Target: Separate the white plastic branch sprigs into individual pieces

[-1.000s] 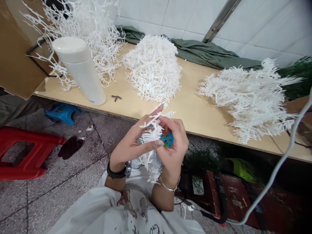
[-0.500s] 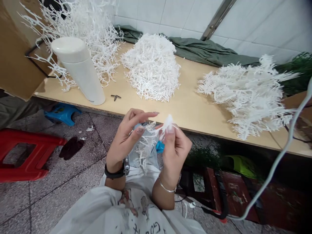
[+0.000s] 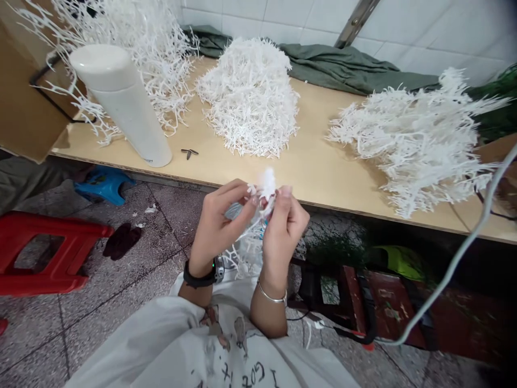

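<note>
Both hands meet in front of the table edge. My left hand (image 3: 220,218), with a black watch at its wrist, pinches the tip of a small white sprig between thumb and forefinger. My right hand (image 3: 284,226), a silver bangle below it, is closed on a blurred bundle of white branching plastic sprigs (image 3: 267,184) that sticks up between the hands. Thin white branching strands (image 3: 251,242) hang below, partly hidden by my fingers and blurred over my lap. Just beyond my hands lies a dense heap of white sprigs (image 3: 251,99).
On the table (image 3: 315,172) stand a white bottle (image 3: 125,105) and small dark pieces (image 3: 189,153). Larger white branch piles lie left (image 3: 149,48) and right (image 3: 420,140). Green cloth (image 3: 343,73) runs along the wall. A pale cable (image 3: 460,269) hangs at right; a red stool (image 3: 52,231) stands left.
My left fingers have come together from a spread pose onto the white sprig. The white bundle and my right hand have shifted slightly left and up. The view has tilted a little.
</note>
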`<state>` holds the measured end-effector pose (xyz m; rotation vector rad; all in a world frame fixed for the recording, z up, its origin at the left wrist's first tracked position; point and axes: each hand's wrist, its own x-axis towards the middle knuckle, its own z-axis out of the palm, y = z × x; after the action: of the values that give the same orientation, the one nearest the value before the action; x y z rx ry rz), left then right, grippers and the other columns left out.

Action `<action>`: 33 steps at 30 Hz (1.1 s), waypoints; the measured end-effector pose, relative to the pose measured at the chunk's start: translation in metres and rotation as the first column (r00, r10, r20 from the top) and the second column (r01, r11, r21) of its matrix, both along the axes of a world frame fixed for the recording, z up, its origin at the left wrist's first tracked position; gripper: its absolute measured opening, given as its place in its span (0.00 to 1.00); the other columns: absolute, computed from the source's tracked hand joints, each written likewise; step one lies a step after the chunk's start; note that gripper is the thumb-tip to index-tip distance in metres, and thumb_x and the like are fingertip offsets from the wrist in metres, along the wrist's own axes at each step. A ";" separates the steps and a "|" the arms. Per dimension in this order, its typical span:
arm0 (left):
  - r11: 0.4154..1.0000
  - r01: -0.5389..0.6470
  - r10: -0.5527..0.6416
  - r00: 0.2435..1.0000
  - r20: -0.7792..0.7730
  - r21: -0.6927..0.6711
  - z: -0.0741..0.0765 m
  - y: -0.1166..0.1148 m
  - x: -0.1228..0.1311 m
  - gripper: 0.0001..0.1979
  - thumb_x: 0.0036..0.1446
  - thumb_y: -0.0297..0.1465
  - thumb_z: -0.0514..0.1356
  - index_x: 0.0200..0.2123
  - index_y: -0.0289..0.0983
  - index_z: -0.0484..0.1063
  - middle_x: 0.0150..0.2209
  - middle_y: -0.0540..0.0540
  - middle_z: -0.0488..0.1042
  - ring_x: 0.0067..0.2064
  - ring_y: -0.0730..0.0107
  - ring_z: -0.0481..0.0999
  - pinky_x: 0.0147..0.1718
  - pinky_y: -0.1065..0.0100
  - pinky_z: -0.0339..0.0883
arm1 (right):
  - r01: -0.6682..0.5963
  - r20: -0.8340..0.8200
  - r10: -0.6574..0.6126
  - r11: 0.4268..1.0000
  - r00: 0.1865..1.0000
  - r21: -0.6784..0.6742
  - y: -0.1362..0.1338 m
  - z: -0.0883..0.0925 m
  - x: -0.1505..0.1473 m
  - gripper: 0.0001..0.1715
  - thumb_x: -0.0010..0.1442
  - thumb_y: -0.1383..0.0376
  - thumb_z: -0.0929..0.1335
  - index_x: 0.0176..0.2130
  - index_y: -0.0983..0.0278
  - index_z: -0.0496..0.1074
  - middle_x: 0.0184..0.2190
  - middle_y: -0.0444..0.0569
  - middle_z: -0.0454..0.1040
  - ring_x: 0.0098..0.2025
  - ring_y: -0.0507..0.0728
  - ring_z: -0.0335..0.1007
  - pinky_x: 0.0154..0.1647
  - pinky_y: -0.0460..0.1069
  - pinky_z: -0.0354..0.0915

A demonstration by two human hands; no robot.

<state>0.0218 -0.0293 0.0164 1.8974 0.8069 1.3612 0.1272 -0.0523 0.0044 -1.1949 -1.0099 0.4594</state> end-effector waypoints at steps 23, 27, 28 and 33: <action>0.932 0.183 -0.176 0.983 0.052 -0.312 -0.006 0.003 0.000 0.13 0.61 0.35 0.57 0.27 0.36 0.70 0.26 0.51 0.64 0.27 0.76 0.59 0.27 0.70 0.53 | -0.110 0.621 0.040 0.991 0.783 0.074 0.005 -0.023 0.048 0.12 0.66 0.60 0.59 0.31 0.62 0.61 0.23 0.40 0.59 0.23 0.48 0.54 0.27 0.46 0.50; 0.941 0.205 -0.187 0.978 0.089 -0.269 -0.011 0.008 0.007 0.14 0.63 0.37 0.55 0.26 0.36 0.65 0.27 0.51 0.60 0.30 0.74 0.60 0.32 0.70 0.57 | -0.245 0.741 0.109 0.966 0.663 0.078 0.008 -0.022 0.054 0.13 0.64 0.62 0.62 0.27 0.63 0.60 0.21 0.40 0.58 0.22 0.48 0.53 0.25 0.46 0.48; 0.930 0.231 -0.200 0.971 0.134 -0.286 -0.013 0.009 0.011 0.14 0.62 0.39 0.55 0.27 0.37 0.65 0.28 0.51 0.61 0.31 0.74 0.61 0.33 0.70 0.58 | -0.243 0.745 0.086 0.964 0.662 0.104 0.008 -0.021 0.054 0.13 0.63 0.64 0.63 0.27 0.63 0.60 0.20 0.40 0.57 0.22 0.48 0.52 0.25 0.46 0.48; 0.762 0.494 -0.352 0.858 0.374 -0.418 -0.020 0.016 0.028 0.19 0.55 0.47 0.60 0.26 0.37 0.68 0.25 0.51 0.64 0.29 0.74 0.64 0.32 0.70 0.63 | -0.147 0.500 0.058 0.979 0.864 0.140 0.004 -0.020 0.054 0.23 0.66 0.66 0.61 0.20 0.63 0.50 0.16 0.37 0.47 0.19 0.46 0.42 0.21 0.46 0.43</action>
<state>0.0498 -0.0134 -0.0032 1.3303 0.4773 0.9709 0.1809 -0.0480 -0.0160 -1.1254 -1.5303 0.1367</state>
